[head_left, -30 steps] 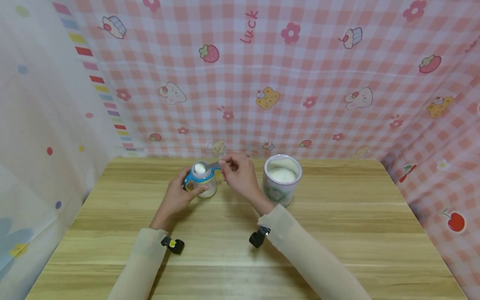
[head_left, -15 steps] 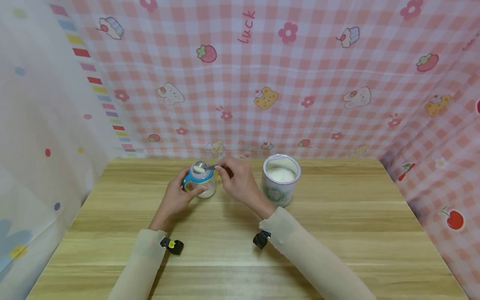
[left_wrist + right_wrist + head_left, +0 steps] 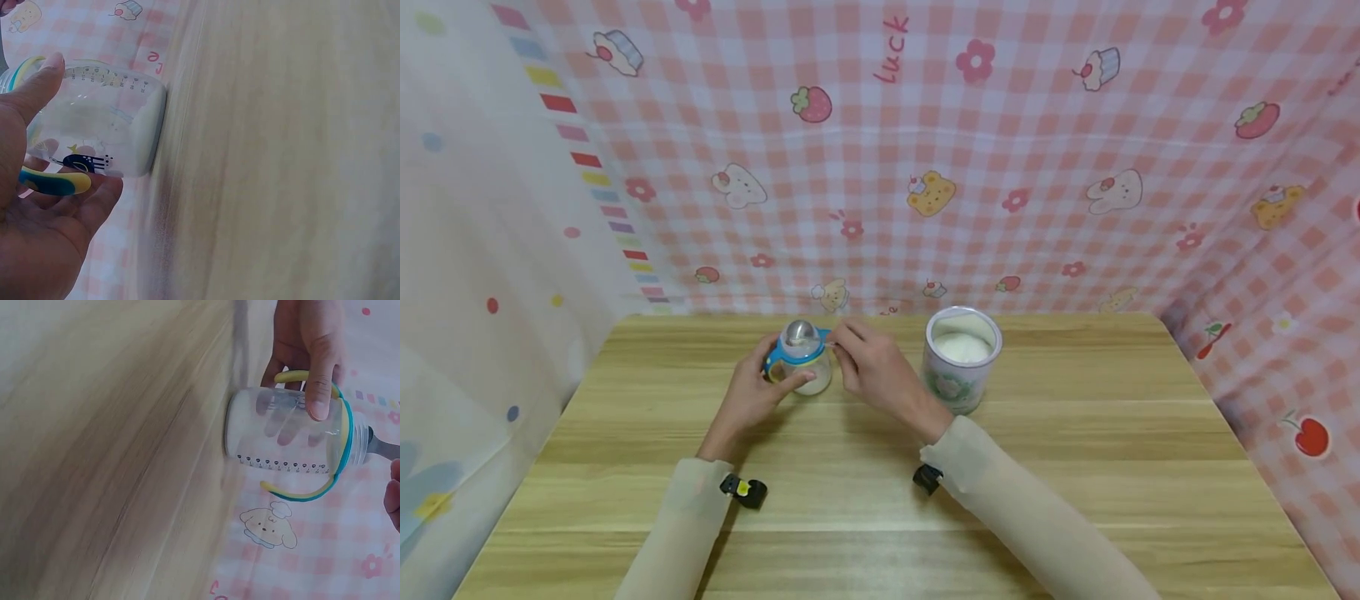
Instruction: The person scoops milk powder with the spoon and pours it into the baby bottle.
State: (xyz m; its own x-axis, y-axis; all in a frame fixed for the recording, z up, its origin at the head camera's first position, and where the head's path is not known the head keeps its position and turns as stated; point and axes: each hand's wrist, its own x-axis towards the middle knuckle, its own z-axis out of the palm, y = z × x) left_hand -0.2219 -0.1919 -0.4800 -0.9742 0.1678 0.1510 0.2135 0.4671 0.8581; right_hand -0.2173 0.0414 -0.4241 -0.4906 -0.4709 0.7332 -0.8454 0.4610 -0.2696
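A clear baby bottle (image 3: 808, 375) with a blue and yellow two-handled ring stands upright on the table, pale powder at its bottom. My left hand (image 3: 760, 382) grips its side, thumb in front and fingers behind, as the left wrist view shows around the bottle (image 3: 100, 119). Over the open mouth, a metal spoon (image 3: 801, 332) is tipped with its shiny rounded back upward. My right hand (image 3: 882, 367) pinches the spoon's handle from the right; in the right wrist view the spoon (image 3: 381, 449) reaches into the bottle's neck.
Right of my right hand stands a wide open canister (image 3: 961, 379) holding white powder. The wooden table (image 3: 865, 500) ends at the back against a pink checked cloth (image 3: 880, 167). Small black wrist cameras are strapped at both sleeves.
The spoon has turned over above the bottle mouth, and the white heap it carried is gone from its bowl. My right hand rotated with it; my left hand kept its grip on the bottle.
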